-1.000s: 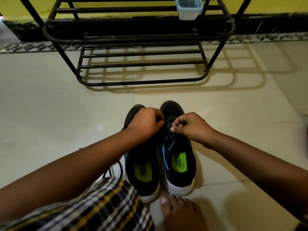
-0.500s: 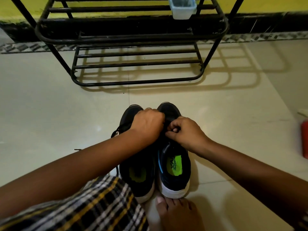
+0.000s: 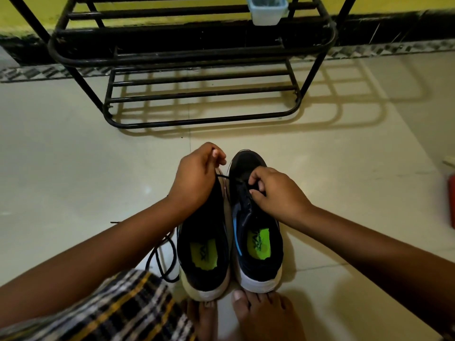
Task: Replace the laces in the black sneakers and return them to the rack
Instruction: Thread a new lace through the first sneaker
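Both hands [image 3: 197, 178] [image 3: 275, 193] apparently pinch the right sneaker's [image 3: 256, 217] lace [image 3: 227, 177].

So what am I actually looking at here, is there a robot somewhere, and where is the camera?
No robot here: these are a person's two bare hands, filmed by one wide-angle camera worn on the head, looking forward and down. On the tiled floor stand two black sneakers side by side, the left sneaker and the right sneaker, both with green insoles. The left hand pulls a black lace taut out of the right sneaker, while the right hand pinches the lace at the eyelets. Another loose lace lies on the floor beside the left sneaker. Ahead is the black metal shoe rack; bare toes touch the heels.
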A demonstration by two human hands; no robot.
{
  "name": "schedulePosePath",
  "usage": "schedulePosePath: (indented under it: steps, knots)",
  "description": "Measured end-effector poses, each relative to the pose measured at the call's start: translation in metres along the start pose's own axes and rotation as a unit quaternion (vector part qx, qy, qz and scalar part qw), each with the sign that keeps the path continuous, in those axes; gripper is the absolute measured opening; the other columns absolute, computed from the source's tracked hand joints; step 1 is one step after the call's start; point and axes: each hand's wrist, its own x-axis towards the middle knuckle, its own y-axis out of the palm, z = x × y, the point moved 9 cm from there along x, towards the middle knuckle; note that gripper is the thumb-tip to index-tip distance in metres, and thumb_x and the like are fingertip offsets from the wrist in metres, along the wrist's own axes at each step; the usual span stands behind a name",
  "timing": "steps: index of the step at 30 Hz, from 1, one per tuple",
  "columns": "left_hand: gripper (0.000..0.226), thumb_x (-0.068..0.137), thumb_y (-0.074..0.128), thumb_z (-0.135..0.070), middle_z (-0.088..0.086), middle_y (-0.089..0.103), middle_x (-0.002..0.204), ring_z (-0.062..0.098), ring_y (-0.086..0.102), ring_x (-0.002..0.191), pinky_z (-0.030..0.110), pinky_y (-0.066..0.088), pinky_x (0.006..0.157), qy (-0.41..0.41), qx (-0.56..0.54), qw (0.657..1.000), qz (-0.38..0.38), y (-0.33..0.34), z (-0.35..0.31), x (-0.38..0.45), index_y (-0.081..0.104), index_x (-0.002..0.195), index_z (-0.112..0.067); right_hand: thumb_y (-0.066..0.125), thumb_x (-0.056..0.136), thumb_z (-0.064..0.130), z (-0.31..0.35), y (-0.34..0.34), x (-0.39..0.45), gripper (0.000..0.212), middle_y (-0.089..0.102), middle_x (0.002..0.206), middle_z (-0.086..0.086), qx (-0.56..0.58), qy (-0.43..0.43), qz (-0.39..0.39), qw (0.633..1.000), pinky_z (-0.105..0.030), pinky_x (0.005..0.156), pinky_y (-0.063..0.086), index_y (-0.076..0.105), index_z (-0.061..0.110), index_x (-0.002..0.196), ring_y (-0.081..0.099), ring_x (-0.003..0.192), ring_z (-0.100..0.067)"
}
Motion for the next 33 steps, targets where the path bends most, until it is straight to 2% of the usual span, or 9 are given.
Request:
schedulePosePath:
  steps: [5, 9, 13, 17, 20, 22, 26, 29, 33]
  knots:
    - [0.014, 0.094, 0.053, -0.023, -0.002, 0.067, 0.095, 0.014, 0.06, 0.088, 0.029, 0.047, 0.077, 0.041, 0.138, 0.985, 0.098, 0.022, 0.006, -0.004, 0.066, 0.097, -0.017, 0.06, 0.087, 0.02, 0.0, 0.002, 0.006, 0.015, 0.036, 0.077, 0.012, -0.026, -0.012, -0.003, 1.0, -0.027, 0.067, 0.033, 0.058, 0.017, 0.101, 0.042, 0.08, -0.012]
    - [0.009, 0.089, 0.061, -0.023, -0.006, 0.067, 0.089, 0.013, 0.062, 0.084, 0.033, 0.052, 0.075, 0.04, 0.169, 0.973, 0.152, 0.035, 0.007, -0.006, 0.068, 0.094, -0.022, 0.06, 0.086, 0.019, -0.001, 0.003, 0.007, 0.014, 0.034, 0.074, 0.014, -0.019, -0.011, -0.008, 1.0, -0.028, 0.067, 0.035, 0.058, 0.016, 0.1, 0.042, 0.081, -0.012]
    - [0.008, 0.087, 0.064, -0.025, -0.006, 0.066, 0.085, 0.014, 0.062, 0.079, 0.03, 0.051, 0.072, 0.012, 0.167, 0.973, 0.156, 0.04, 0.008, -0.005, 0.067, 0.094, -0.023, 0.062, 0.085, 0.017, -0.003, 0.004, 0.008, 0.015, 0.035, 0.071, 0.014, 0.001, 0.001, -0.013, 1.0, -0.029, 0.067, 0.038, 0.059, 0.017, 0.099, 0.044, 0.076, -0.013]
    - [0.007, 0.085, 0.066, -0.021, -0.003, 0.068, 0.087, 0.011, 0.061, 0.078, 0.022, 0.042, 0.069, -0.013, 0.139, 0.98, 0.14, 0.041, 0.009, -0.004, 0.067, 0.092, -0.02, 0.063, 0.083, 0.013, -0.009, 0.011, 0.006, 0.012, 0.041, 0.069, 0.011, 0.089, 0.067, -0.023, 0.993, -0.026, 0.063, 0.036, 0.057, 0.022, 0.087, 0.048, 0.069, -0.014]
    - [0.004, 0.085, 0.066, -0.02, -0.008, 0.065, 0.082, 0.009, 0.061, 0.079, 0.018, 0.039, 0.068, -0.023, 0.132, 0.981, 0.139, 0.04, 0.009, -0.005, 0.069, 0.088, -0.02, 0.064, 0.083, 0.013, -0.01, 0.016, 0.004, 0.012, 0.04, 0.069, 0.013, 0.101, 0.081, -0.03, 0.991, -0.025, 0.065, 0.035, 0.057, 0.02, 0.09, 0.048, 0.07, -0.014]
    - [0.01, 0.088, 0.063, -0.022, -0.006, 0.067, 0.081, 0.012, 0.062, 0.081, 0.021, 0.042, 0.069, -0.03, 0.132, 0.98, 0.148, 0.04, 0.007, -0.007, 0.072, 0.089, -0.018, 0.065, 0.083, 0.013, -0.012, 0.015, 0.003, 0.012, 0.041, 0.067, 0.012, 0.115, 0.09, -0.036, 0.989, -0.026, 0.064, 0.036, 0.057, 0.02, 0.091, 0.047, 0.067, -0.013]
    - [0.029, 0.09, 0.057, -0.044, -0.002, 0.068, 0.072, 0.009, 0.061, 0.067, 0.024, 0.047, 0.062, -0.062, 0.124, 0.977, 0.165, 0.039, 0.002, -0.012, 0.075, 0.089, -0.02, 0.06, 0.083, 0.006, -0.008, 0.015, 0.003, 0.029, 0.04, 0.066, 0.009, 0.11, 0.067, -0.006, 0.992, -0.025, 0.061, 0.031, 0.049, 0.024, 0.063, 0.041, 0.059, -0.006]
    - [0.036, 0.079, 0.065, -0.054, -0.005, 0.07, 0.082, 0.007, 0.063, 0.075, 0.026, 0.053, 0.07, -0.079, 0.135, 0.972, 0.175, 0.041, 0.001, -0.013, 0.075, 0.09, -0.021, 0.057, 0.082, -0.002, -0.001, 0.021, -0.003, 0.02, 0.041, 0.073, 0.008, 0.144, 0.035, 0.041, 0.988, -0.016, 0.057, 0.032, 0.06, 0.017, 0.076, 0.043, 0.064, -0.003]
    - [0.038, 0.069, 0.077, -0.049, -0.005, 0.071, 0.083, 0.003, 0.065, 0.077, 0.019, 0.05, 0.07, -0.125, 0.074, 0.97, 0.193, 0.041, 0.009, -0.014, 0.075, 0.091, -0.019, 0.057, 0.083, -0.002, 0.0, 0.02, -0.014, 0.022, 0.043, 0.081, 0.008, 0.169, 0.007, 0.036, 0.985, -0.008, 0.059, 0.034, 0.058, 0.02, 0.081, 0.043, 0.067, 0.0]
